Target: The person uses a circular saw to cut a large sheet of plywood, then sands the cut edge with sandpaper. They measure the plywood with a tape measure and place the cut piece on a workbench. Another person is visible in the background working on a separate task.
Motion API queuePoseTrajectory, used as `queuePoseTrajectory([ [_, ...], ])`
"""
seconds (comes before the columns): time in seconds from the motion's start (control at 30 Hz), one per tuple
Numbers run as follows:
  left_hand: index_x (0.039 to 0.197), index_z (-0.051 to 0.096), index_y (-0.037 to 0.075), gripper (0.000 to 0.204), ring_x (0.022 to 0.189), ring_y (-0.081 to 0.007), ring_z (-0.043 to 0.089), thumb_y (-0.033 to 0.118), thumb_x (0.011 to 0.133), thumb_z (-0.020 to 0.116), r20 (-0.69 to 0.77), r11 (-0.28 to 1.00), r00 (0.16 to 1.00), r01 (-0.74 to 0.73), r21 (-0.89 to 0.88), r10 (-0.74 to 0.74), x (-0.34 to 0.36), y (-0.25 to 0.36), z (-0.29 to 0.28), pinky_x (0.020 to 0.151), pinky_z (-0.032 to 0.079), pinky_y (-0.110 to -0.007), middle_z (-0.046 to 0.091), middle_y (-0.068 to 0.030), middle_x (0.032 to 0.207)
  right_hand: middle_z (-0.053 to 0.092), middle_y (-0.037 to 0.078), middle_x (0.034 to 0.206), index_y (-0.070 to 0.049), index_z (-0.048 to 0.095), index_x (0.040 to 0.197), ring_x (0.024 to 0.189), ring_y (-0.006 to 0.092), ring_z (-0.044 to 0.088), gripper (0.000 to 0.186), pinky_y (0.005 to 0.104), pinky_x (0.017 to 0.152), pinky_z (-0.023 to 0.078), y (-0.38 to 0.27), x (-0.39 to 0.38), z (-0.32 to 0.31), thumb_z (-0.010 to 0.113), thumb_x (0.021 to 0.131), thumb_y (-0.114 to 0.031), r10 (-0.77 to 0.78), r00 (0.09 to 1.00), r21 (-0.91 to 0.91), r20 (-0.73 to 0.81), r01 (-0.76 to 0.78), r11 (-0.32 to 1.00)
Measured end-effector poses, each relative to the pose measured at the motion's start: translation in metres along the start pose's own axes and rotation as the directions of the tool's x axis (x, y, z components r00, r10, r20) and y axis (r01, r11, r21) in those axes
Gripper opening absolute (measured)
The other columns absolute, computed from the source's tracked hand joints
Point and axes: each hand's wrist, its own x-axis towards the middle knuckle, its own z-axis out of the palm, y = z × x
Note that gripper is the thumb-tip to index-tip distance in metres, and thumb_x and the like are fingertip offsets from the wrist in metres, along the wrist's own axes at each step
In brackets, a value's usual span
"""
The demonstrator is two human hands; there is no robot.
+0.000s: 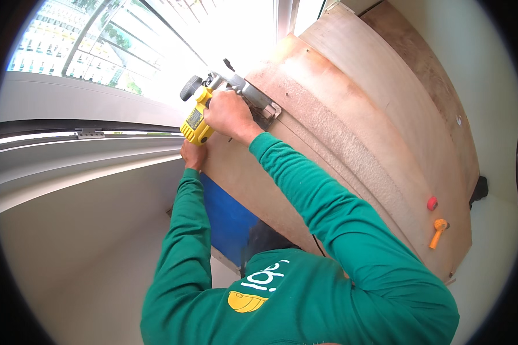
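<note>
A yellow power tool (pixel 197 125) with a black knob and a grey metal base rests on a pale wooden board (pixel 242 175), beside a long groove. My right hand (pixel 227 115) is closed around its top. My left hand (pixel 193 154) is just below the yellow body at the board's left edge; its fingers are largely hidden behind the tool, so I cannot tell what it grips. A dark cord shows partly behind my right forearm.
More stacked panels (pixel 385 80) extend right, with a red round object (pixel 431 203) and an orange tool (pixel 440 230) on top. A bright barred window (pixel 103 40) and its sill (pixel 80 172) lie left. A blue surface (pixel 224 213) shows beneath the board, and a pale wall rises right.
</note>
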Motion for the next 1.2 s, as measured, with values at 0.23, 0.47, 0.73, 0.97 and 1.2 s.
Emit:
queuePoseTrajectory([
  [0.23,0.104,0.079,0.01,0.027,0.098,-0.0459,0.073,0.03,0.091,0.064,0.01,1.0,1.0,-0.015,-0.007,0.015,-0.01,0.002,-0.007,0.085,0.057,-0.056,0.077,-0.0221,0.099,0.075,0.029,0.098,0.004,0.074,0.1,0.096,0.042,0.076,0.029,0.0486,0.087,0.062,-0.003,-0.006,-0.003,0.073,0.089,-0.022,0.004,1.0,0.013,0.013,-0.004,1.0],
  [0.47,0.103,0.078,0.006,0.032,0.099,-0.048,0.072,0.031,0.094,0.06,-0.024,0.999,1.0,-0.01,-0.053,0.009,-0.012,0.002,0.002,0.086,0.056,-0.057,0.077,-0.0237,0.1,0.075,0.028,0.101,0.005,0.072,0.104,0.098,0.0428,0.075,0.03,0.049,0.089,0.061,0.002,-0.007,0.001,0.072,0.088,-0.021,-0.026,1.0,0.034,-0.006,0.026,0.999],
  [0.73,0.11,0.078,0.006,0.049,0.104,-0.049,0.071,0.047,0.103,0.051,0.022,0.996,0.996,0.09,-0.027,-0.089,-0.024,0.018,-0.001,0.09,0.054,-0.057,0.076,-0.0259,0.104,0.076,0.028,0.1,0.005,0.072,0.104,0.097,0.042,0.076,0.028,0.0488,0.09,0.061,0.004,-0.009,0.005,0.068,0.089,-0.018,-0.052,0.998,0.019,-0.047,0.053,0.998],
  [0.97,0.11,0.078,0.004,0.057,0.105,-0.0493,0.07,0.048,0.106,0.042,0.109,0.994,0.99,0.077,0.082,-0.086,-0.031,0.018,-0.002,0.093,0.053,-0.058,0.075,-0.0273,0.107,0.075,0.029,0.098,0.005,0.074,0.099,0.097,0.043,0.075,0.032,0.049,0.09,0.061,-0.001,-0.011,0.004,0.069,0.09,-0.026,-0.018,1.0,0.072,-0.021,0.02,0.997],
  [1.2,0.108,0.078,0.003,0.061,0.108,-0.0487,0.069,0.047,0.108,0.036,0.085,0.997,0.994,0.066,0.049,-0.07,-0.041,0.024,-0.009,0.095,0.052,-0.057,0.075,-0.0265,0.109,0.075,0.03,0.102,0.005,0.074,0.102,0.1,0.0425,0.075,0.031,0.0493,0.091,0.06,-0.002,-0.013,0.004,0.069,0.089,-0.022,-0.02,1.0,0.063,-0.009,0.021,0.998],
])
